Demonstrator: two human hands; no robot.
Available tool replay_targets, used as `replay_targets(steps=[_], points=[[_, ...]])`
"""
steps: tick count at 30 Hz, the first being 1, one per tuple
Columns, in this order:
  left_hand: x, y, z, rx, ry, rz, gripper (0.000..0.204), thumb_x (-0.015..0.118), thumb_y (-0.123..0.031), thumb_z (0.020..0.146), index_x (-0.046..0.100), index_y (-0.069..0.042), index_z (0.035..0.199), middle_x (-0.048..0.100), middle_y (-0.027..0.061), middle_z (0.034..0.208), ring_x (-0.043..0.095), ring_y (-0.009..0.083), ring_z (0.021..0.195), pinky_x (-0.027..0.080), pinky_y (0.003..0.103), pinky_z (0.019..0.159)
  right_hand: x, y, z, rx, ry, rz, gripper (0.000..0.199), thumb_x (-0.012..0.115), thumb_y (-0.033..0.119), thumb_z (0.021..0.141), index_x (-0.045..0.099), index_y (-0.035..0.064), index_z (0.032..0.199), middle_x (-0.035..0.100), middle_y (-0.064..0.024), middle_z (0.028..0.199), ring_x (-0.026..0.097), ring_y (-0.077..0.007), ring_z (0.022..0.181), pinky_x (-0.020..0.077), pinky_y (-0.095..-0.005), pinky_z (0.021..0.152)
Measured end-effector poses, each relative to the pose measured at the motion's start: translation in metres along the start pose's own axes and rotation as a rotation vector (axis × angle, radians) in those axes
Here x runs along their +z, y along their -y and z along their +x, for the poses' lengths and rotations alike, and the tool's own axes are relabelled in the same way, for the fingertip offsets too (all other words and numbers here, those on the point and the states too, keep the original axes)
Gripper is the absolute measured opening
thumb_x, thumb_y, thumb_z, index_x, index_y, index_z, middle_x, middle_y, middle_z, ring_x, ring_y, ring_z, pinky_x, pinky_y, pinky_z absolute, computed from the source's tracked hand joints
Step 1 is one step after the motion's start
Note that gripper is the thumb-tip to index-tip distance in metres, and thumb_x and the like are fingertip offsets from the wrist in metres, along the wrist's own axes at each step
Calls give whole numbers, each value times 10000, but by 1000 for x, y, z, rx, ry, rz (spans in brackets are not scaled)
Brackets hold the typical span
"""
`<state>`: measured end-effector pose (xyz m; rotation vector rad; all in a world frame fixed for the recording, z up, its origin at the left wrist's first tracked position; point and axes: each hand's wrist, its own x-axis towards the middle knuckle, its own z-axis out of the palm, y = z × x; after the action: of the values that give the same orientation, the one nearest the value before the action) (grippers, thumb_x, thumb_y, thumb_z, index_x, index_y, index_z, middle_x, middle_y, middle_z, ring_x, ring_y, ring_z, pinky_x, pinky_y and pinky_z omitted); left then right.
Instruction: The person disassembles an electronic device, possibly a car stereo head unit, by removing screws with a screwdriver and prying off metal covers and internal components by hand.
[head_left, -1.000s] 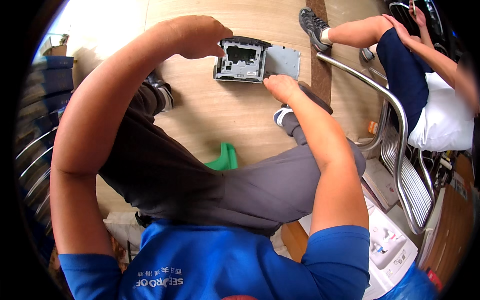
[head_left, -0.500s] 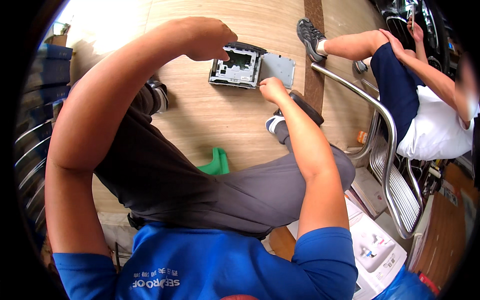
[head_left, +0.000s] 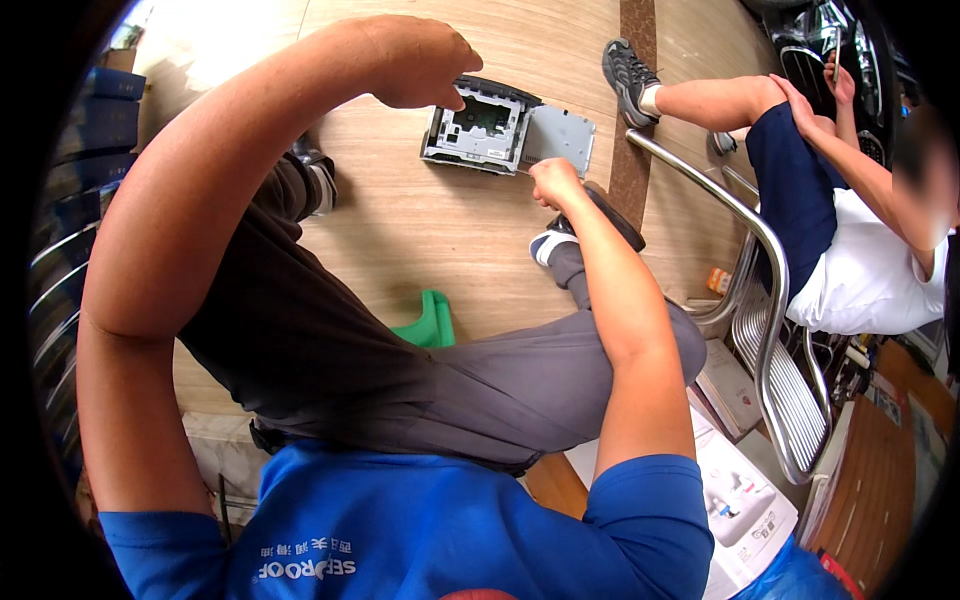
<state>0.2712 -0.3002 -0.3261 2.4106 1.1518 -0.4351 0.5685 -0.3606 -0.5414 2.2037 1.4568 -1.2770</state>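
Observation:
An opened boxy electronic unit (head_left: 488,146) lies on the floor ahead of me, with a black front edge, a pale metal frame and a dark green circuit board (head_left: 484,115) in its opening. My left hand (head_left: 425,62) reaches over from the far left, thumb and fingers closed about the unit's black far-left corner. A flat grey metal plate (head_left: 565,140) sits against the unit's right side. At that plate's near edge is my right hand (head_left: 556,183), its fingers curled together. Whatever those fingers hold, if anything, is too small to see.
A green plastic piece (head_left: 430,322) is on the floor between my legs. To the right, a person (head_left: 850,250) sits on a metal bench (head_left: 775,270). Blue boxes (head_left: 100,120) are stacked at the left. A white printed box (head_left: 740,500) stands beside my right elbow.
My right hand has drawn slightly right and nearer, away from the unit's near-right corner. My left hand stays at the far-left corner. The whole view has shifted a little.

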Motion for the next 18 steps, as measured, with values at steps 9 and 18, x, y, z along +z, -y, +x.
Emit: replay_targets(steps=[9, 18], points=[[-1, -6, 5, -1, 66, -27, 490, 621, -257, 907, 503, -59, 1339, 655, 177, 1098, 617, 311, 1064, 479, 417, 947, 0, -1, -4, 223, 18, 538, 212, 448, 119, 894, 603, -22, 858, 595, -121, 631, 498, -187, 442, 383, -349, 390], [157, 28, 94, -171, 234, -117, 492, 668, -386, 846, 618, 25, 1113, 615, 235, 1167, 575, 391, 1103, 480, 449, 916, -1, 6, -5, 282, -4, 570, 212, 399, 89, 887, 548, -27, 792, 561, -123, 632, 473, -195, 443, 336, -339, 377]])
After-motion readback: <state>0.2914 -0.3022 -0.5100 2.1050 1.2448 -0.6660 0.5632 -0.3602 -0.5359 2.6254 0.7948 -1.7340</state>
